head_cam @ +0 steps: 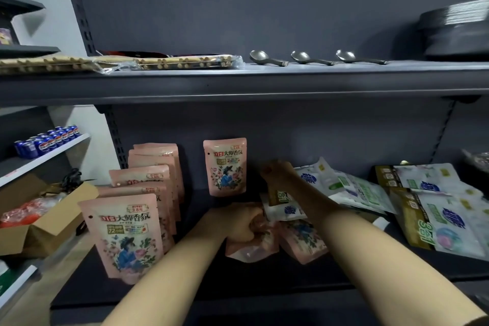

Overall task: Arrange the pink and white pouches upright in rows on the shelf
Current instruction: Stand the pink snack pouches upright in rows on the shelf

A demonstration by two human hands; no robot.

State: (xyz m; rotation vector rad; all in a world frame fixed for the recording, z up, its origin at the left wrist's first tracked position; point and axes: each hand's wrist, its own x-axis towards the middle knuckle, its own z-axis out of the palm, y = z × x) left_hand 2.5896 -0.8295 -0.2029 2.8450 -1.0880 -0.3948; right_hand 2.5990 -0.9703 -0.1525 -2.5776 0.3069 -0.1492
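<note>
Fingers (251, 222) of left hand (238, 222) clutch crumpled pink floral pouch (251, 249).

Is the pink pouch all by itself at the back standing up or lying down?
Standing up. The lone pink pouch is upright against the shelf's back wall, its picture and writing the right way up.

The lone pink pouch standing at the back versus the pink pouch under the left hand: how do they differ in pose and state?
The lone pink pouch stands upright against the back panel; the gripped pink pouch lies flat on the shelf. No hand touches the lone pink pouch; the left hand holds the gripped pink pouch by its top edge. The lone pouch's front faces the camera squarely; the gripped one is crumpled. Both share pink packaging.
</note>
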